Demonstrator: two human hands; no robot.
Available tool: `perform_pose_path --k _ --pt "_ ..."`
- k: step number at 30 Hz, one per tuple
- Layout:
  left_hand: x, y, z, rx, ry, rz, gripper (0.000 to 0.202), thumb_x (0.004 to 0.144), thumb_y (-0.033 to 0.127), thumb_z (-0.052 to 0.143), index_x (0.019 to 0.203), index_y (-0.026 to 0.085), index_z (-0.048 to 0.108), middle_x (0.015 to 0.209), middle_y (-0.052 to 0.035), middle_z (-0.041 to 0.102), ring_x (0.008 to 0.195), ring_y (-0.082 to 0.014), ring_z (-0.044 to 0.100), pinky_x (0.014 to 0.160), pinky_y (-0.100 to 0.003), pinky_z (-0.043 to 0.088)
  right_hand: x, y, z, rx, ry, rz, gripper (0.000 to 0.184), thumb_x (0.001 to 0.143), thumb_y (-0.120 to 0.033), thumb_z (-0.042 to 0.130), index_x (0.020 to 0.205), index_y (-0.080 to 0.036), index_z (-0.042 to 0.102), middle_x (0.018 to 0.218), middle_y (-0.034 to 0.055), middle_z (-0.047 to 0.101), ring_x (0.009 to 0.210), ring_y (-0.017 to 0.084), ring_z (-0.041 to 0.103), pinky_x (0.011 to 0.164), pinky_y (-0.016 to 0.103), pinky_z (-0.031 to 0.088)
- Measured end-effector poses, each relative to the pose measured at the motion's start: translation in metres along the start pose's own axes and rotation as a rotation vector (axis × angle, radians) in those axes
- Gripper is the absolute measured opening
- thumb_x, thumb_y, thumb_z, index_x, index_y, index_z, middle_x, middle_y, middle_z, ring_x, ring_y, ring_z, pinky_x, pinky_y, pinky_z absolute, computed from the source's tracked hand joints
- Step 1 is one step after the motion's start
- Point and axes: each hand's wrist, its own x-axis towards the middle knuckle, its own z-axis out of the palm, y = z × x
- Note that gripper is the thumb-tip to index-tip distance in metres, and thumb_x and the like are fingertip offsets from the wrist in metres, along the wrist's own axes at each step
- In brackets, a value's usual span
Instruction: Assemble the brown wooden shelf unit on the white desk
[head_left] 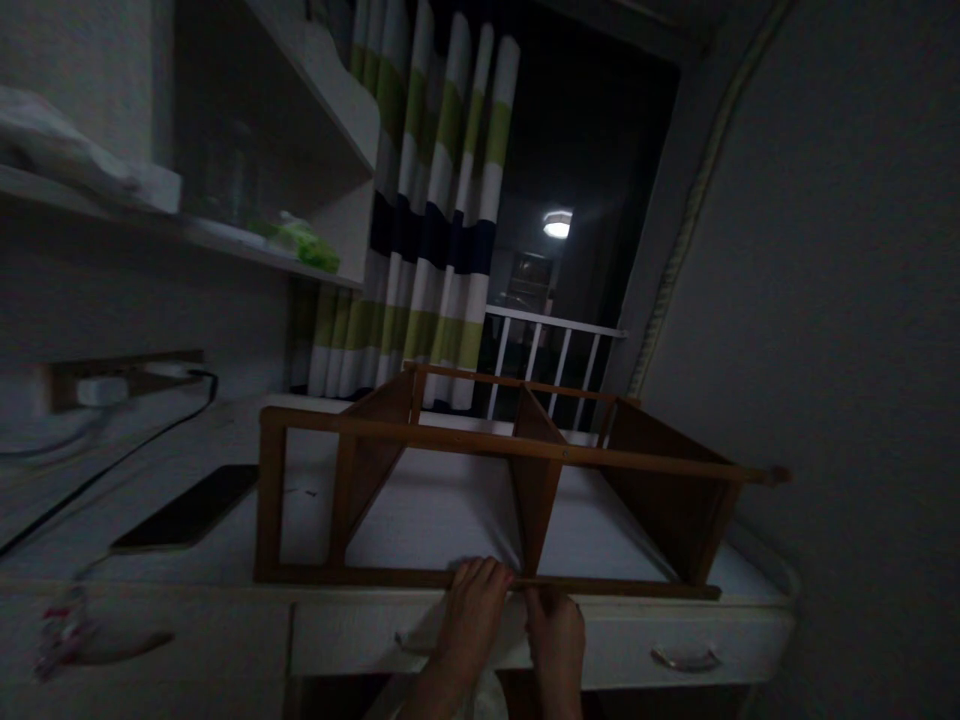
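Note:
A brown wooden rack [450, 440] with slanted dividers stands on a white desk [225, 560]. My left hand [472, 615] grips the rack's lower front rail [360, 576] near the middle, fingers curled over the bar. Right beside it my right hand [556, 630] pinches the same rail, just right of the middle divider [536, 480]. Both hands sit at the desk's front edge, above the drawer.
A dark phone [187, 510] lies on the desk at the left, with a black cable [112, 460] running to a wall plug. Shelves hang at upper left. A striped curtain [435, 220] and dark window are behind. A grey wall closes the right. A drawer handle [686, 660] shows below.

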Motion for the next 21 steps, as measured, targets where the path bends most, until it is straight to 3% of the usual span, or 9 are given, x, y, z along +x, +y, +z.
perform_pose_path --k 6,10,15,21 --pt "0.001 -0.003 0.004 -0.008 0.015 -0.001 0.019 0.081 0.009 0.041 0.079 0.021 0.056 0.080 0.0020 0.059 0.078 -0.0157 0.051 0.075 -0.031 0.033 -0.003 -0.008 0.002 -0.156 -0.061 -0.072 0.020 0.081 -0.029 0.039 0.073 -0.020 0.054 0.069 0.0072 0.067 0.068 0.021 0.063 0.066 0.029 0.040" --pt "0.001 -0.005 0.009 0.025 0.040 -0.006 0.022 0.080 0.007 0.040 0.078 0.021 0.056 0.080 0.0018 0.060 0.077 -0.0159 0.052 0.073 -0.030 0.033 -0.005 -0.004 0.013 -0.276 -0.042 -0.079 0.012 0.081 -0.023 0.041 0.082 -0.018 0.051 0.068 0.0058 0.067 0.070 0.021 0.064 0.075 0.033 0.038" --pt "0.001 -0.006 0.011 0.070 0.036 0.010 0.023 0.079 0.006 0.042 0.081 0.022 0.058 0.081 0.0025 0.060 0.079 -0.0162 0.053 0.076 -0.031 0.033 -0.007 0.002 0.023 -0.329 -0.011 -0.075 0.014 0.081 -0.016 0.040 0.088 -0.017 0.051 0.067 0.0045 0.067 0.070 0.020 0.064 0.086 0.037 0.033" --pt "0.002 -0.006 0.008 0.031 0.035 -0.016 0.023 0.080 0.007 0.042 0.080 0.023 0.058 0.081 0.0027 0.061 0.076 -0.0145 0.053 0.073 -0.029 0.034 -0.008 0.002 0.029 -0.302 0.014 -0.019 0.016 0.082 -0.021 0.040 0.088 -0.017 0.055 0.062 0.0055 0.067 0.065 0.021 0.065 0.078 0.032 0.039"
